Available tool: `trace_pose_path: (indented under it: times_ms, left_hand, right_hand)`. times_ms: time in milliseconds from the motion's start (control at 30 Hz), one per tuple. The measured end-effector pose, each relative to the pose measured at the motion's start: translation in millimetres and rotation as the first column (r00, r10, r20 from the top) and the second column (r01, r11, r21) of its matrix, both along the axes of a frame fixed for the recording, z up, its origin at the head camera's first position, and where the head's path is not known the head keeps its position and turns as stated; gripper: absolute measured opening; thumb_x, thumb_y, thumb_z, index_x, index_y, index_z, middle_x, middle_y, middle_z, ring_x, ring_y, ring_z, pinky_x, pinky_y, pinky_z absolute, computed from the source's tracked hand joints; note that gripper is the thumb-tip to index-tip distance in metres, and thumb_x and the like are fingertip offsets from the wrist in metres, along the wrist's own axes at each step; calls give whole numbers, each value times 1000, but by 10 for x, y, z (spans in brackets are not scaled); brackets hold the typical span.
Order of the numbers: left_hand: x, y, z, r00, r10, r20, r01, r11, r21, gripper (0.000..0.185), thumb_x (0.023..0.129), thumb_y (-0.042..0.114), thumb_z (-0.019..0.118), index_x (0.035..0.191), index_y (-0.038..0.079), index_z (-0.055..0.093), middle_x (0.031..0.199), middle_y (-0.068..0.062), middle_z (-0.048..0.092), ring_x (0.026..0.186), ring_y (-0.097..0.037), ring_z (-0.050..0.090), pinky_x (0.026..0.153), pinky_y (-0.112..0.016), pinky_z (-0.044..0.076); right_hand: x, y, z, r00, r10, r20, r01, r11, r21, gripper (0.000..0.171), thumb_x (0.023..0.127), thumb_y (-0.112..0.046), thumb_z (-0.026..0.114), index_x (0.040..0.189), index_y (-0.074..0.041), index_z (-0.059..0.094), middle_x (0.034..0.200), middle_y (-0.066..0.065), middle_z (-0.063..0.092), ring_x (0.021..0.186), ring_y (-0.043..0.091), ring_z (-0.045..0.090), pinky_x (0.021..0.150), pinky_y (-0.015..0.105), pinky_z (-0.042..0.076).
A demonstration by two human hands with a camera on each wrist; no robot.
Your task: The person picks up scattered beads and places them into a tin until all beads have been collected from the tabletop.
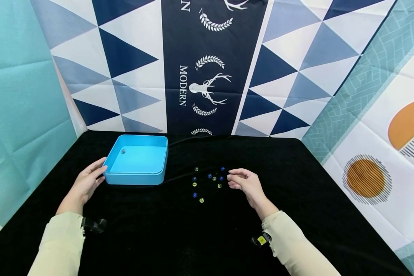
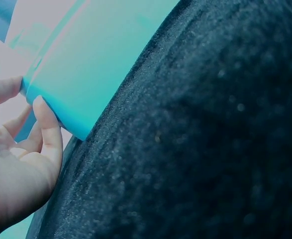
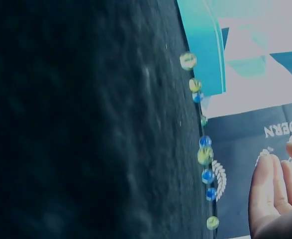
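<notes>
At the near left corner of a blue square box [image 1: 134, 179], my left hand [image 1: 86, 182] grips the wall, its fingertips at the rim and outer side. Inside the box, near its far left, lies one small marble [image 1: 123, 151]. Blue marbles [image 1: 194, 195] and yellow-green marbles [image 1: 201, 200] lie scattered on the black cloth to the right of the box. My right hand [image 1: 246, 184] hovers just right of these marbles, fingers gently bent. In the right wrist view a gap shows between thumb and fingers [image 3: 262, 186], with nothing seen held there.
Black cloth [image 1: 151, 230] covers the table. Behind it hangs a patterned curtain [image 1: 131, 57] of triangles with a dark deer panel, and more fabric closes in the left and right sides. Each wrist carries a small dark camera [image 1: 94, 225].
</notes>
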State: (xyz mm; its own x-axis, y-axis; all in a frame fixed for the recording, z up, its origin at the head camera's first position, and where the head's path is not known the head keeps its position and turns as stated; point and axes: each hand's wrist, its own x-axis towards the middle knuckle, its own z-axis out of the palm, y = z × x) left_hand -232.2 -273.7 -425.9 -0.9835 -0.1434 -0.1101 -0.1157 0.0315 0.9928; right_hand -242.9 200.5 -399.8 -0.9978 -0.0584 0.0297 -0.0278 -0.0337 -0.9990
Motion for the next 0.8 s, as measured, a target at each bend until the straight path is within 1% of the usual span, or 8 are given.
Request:
trace_pose_path:
  times_ms: [100, 233, 400, 500, 633, 800]
  left_hand:
    - [-3, 1, -8, 1000, 6, -3, -6, 1000, -8, 68, 93, 39, 55, 148, 14, 24, 152, -13, 19, 112, -11, 41, 79, -15, 40]
    - [-14, 0, -22, 1000, 9, -1, -9, 1000, -12, 69, 93, 40, 54, 149, 14, 24, 152, -13, 18, 115, -13, 39, 79, -14, 40]
    - [-28, 1, -38, 1000, 10, 7, -10, 1000, -15, 69, 93, 41, 55, 149, 15, 24, 152, -13, 18, 116, -14, 39, 82, -17, 39]
    - [-29, 2, -42, 1000, 12, 4, -12, 1000, -20, 69, 93, 41, 54, 149, 15, 24, 152, -13, 18, 115, -13, 39, 81, -17, 39]
    - [-26, 3, -42, 1000, 13, -6, -13, 1000, -16, 69, 93, 40, 55, 148, 14, 24, 152, -14, 19, 112, -11, 41, 79, -14, 40]
    - [-23, 4, -47, 1000, 14, -11, -14, 1000, -5, 68, 93, 39, 56, 148, 14, 25, 151, -13, 20, 107, -8, 42, 78, -13, 41]
  right_hand:
    - [-74, 44, -11, 1000, -24, 20, 24, 1000, 9, 29, 84, -1, 66, 109, 12, 57, 84, 6, 67, 70, 20, 65, 66, 29, 54]
    - [-162, 97, -31, 997, -65, 51, 64, 998, 13, 36, 84, -2, 66, 114, 13, 55, 87, 8, 68, 69, 18, 66, 66, 27, 54]
    - [-257, 150, -63, 993, -86, 78, 85, 996, 11, 38, 85, 1, 63, 118, 15, 51, 84, 4, 68, 67, 15, 65, 65, 25, 53]
    - [-311, 167, -75, 992, -90, 85, 89, 996, 12, 40, 85, 0, 64, 120, 15, 50, 82, 1, 67, 68, 14, 65, 66, 24, 53]
    - [-380, 187, -89, 991, -100, 89, 99, 995, 18, 43, 83, -1, 67, 119, 15, 51, 82, 1, 66, 68, 13, 65, 66, 22, 52]
    - [-470, 198, -126, 987, -114, 116, 109, 993, 46, 41, 85, 1, 63, 121, 15, 50, 84, 1, 65, 68, 9, 64, 68, 21, 52]
